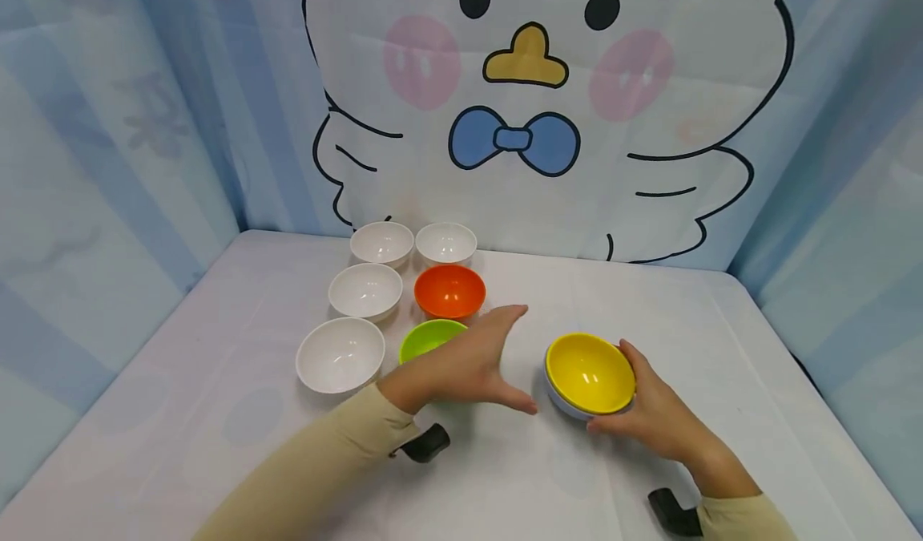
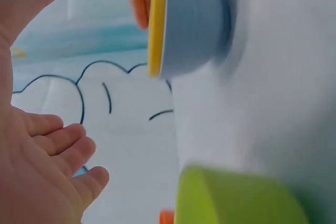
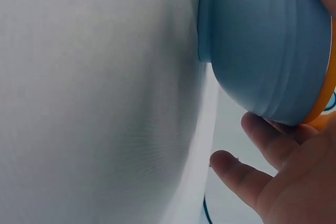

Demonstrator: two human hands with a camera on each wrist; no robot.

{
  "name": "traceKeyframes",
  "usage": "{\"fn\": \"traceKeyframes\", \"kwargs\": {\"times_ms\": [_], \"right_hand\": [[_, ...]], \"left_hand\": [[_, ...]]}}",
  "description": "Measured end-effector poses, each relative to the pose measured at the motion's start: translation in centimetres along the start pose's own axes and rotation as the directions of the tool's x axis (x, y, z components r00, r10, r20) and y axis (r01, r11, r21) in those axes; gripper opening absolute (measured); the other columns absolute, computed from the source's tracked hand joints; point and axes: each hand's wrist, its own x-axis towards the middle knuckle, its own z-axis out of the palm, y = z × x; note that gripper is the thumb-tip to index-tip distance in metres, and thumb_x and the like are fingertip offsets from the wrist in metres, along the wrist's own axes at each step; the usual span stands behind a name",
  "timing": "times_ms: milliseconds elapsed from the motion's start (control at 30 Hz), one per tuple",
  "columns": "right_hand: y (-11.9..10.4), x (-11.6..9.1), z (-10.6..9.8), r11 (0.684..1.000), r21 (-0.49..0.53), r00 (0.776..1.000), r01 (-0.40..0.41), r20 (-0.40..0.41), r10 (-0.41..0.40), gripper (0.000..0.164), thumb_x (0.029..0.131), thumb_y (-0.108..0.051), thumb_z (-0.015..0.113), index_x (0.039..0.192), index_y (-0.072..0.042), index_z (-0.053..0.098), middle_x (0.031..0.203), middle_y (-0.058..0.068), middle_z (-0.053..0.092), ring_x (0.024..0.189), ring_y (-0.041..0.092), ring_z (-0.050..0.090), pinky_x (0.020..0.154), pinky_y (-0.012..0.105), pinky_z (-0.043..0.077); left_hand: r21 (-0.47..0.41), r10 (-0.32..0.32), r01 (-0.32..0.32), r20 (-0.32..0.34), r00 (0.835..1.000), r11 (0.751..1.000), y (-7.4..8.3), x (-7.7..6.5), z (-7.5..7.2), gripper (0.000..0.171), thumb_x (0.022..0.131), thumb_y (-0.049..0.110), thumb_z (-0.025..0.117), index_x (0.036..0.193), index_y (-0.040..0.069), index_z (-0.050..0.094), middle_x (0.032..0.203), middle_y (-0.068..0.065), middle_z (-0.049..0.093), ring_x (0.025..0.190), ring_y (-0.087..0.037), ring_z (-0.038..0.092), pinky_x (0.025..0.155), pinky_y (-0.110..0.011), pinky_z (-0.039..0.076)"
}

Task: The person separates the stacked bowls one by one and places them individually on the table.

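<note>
A yellow bowl (image 1: 590, 371) sits nested inside a light blue bowl (image 3: 257, 45), right of the table's middle. My right hand (image 1: 659, 413) grips this stack from its right side, thumb at the near edge and fingers round the far side. Whether the blue bowl's foot touches the cloth, I cannot tell. To the left of the stack, my left hand (image 1: 469, 361) is held with thumb and fingers spread wide and nothing between them. It partly covers a green bowl (image 1: 429, 339) in the head view. Behind the green bowl stands an orange bowl (image 1: 450, 291).
Several white bowls stand to the left and behind the coloured ones, among them a near one (image 1: 340, 357) and a far one (image 1: 446, 243). White cloth covers the table (image 1: 180, 429). A curtain printed with a cartoon bird (image 1: 534, 204) hangs at the back.
</note>
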Motion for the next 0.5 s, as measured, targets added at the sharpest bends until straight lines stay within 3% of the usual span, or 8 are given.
{"fn": "traceKeyframes", "kwargs": {"times_ms": [233, 500], "right_hand": [[0.4, 0.0, 0.2, 1.0, 0.016, 1.0, 0.011, -0.018, -0.01, 0.13, 0.071, -0.046, 0.09, 0.155, 0.007, 0.005, 0.157, 0.032, 0.019, 0.136, 0.048, 0.035, 0.107, 0.066, 0.03], [0.6, 0.0, 0.2, 1.0, 0.006, 0.999, 0.025, -0.036, -0.025, 0.131, 0.07, -0.047, 0.089, 0.155, 0.006, 0.005, 0.157, 0.031, 0.021, 0.135, 0.046, 0.037, 0.108, 0.066, 0.029]], "left_hand": [[-0.069, 0.062, -0.061, 0.014, 0.998, 0.996, 1.4, 3.8, 3.0, 0.116, 0.074, 0.046, 0.087, 0.158, 0.006, 0.019, 0.161, -0.008, 0.026, 0.144, -0.019, 0.03, 0.115, -0.032, 0.03], [-0.132, 0.052, -0.058, -0.05, 0.997, 0.99, 0.9, 5.8, 6.3, 0.122, 0.07, 0.045, 0.09, 0.158, 0.007, 0.016, 0.161, -0.008, 0.026, 0.142, -0.019, 0.031, 0.112, -0.033, 0.034]]}}
